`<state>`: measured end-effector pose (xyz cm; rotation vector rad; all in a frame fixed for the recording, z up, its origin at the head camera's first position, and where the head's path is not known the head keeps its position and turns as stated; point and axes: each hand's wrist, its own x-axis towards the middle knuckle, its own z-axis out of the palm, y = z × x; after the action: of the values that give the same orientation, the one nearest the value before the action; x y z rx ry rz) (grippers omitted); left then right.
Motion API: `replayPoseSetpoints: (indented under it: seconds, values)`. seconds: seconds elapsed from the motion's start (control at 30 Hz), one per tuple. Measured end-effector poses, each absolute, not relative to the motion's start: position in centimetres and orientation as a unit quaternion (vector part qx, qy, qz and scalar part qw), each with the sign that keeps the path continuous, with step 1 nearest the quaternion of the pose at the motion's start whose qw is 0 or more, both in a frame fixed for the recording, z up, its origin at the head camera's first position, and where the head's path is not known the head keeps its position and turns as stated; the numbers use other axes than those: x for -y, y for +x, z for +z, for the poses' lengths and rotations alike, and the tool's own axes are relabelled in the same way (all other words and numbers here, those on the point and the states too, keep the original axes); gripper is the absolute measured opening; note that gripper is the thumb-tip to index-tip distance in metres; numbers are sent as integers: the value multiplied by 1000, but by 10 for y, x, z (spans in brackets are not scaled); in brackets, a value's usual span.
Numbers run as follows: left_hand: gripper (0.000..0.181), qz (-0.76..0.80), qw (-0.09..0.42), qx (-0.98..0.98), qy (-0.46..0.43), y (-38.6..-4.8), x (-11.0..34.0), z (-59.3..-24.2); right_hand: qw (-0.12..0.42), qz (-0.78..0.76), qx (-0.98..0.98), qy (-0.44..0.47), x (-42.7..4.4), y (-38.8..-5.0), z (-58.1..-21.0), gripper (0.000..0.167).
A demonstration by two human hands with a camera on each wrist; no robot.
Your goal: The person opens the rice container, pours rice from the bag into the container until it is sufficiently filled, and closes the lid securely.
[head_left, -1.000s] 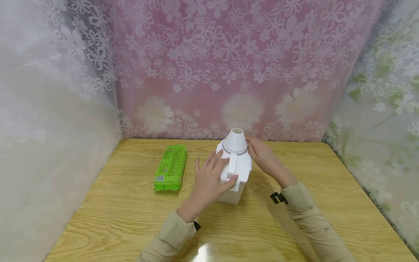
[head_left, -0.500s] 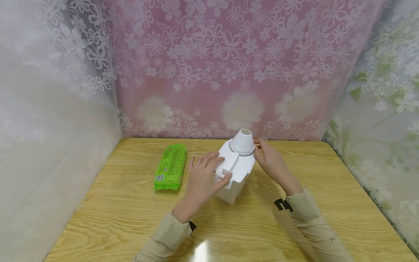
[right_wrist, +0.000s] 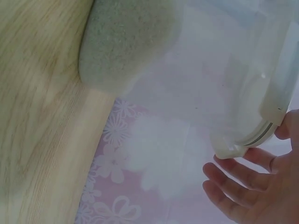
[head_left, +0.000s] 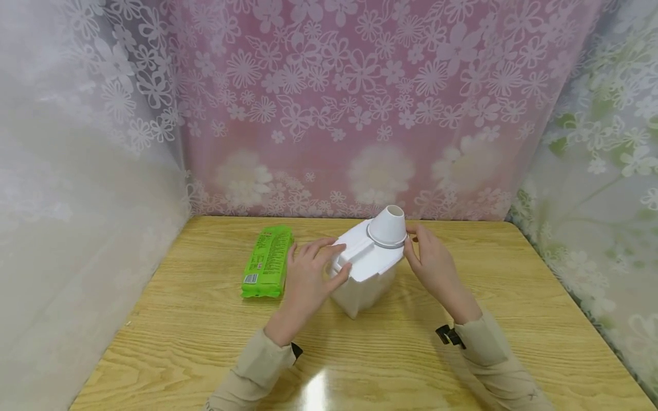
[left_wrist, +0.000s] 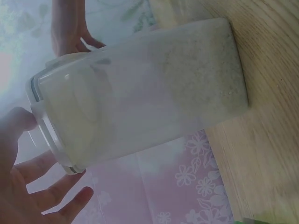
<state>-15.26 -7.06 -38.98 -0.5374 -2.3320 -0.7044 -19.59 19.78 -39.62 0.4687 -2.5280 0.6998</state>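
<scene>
A tall, cloudy plastic storage container [head_left: 360,294] stands on the table with its white lid [head_left: 379,264] on. Pale grains fill its lower part, visible through the container wall [left_wrist: 201,70] in the left wrist view. From the lid's far end rises a white cone-shaped spout [head_left: 388,227]. My left hand [head_left: 310,274] grips the near end of the lid by the raised handle, thumb and index finger apart across the rim. At the far right corner, beside the spout, my right hand [head_left: 436,265] pinches the lid's edge; its other fingers [right_wrist: 229,184] spread loosely below.
A bright green packet [head_left: 268,262] with printed text and a barcode lies left of the container, close to my left fingers. The wooden table [head_left: 195,337] ends at a pink floral curtain [head_left: 308,114], with pale curtains on both sides.
The container has turned clockwise on the table, its spout swinging right and its near end left. My left hand has shifted left with it, my right hand right and slightly nearer.
</scene>
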Motion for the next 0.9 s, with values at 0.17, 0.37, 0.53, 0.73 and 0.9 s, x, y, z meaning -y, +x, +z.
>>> replayPoseSetpoints:
  seconds: [0.17,0.37,0.53,0.73,0.9]
  values:
    - [33,-255,319,892,-192,-155,72,-389,264,247,919,155,-196,-185,-396,30]
    - [29,-259,322,892,-182,-160,74,-389,292,233,916,147,-193,-172,-396,29]
    - [28,-261,331,890,-172,-163,77,-387,313,204,915,152,-192,-160,-395,30]
    - [29,-264,314,894,-182,-170,82,-386,360,163,900,184,-193,-145,-393,30]
    - [33,-283,269,899,-198,-176,85,-386,386,147,887,206,-196,-135,-391,24]
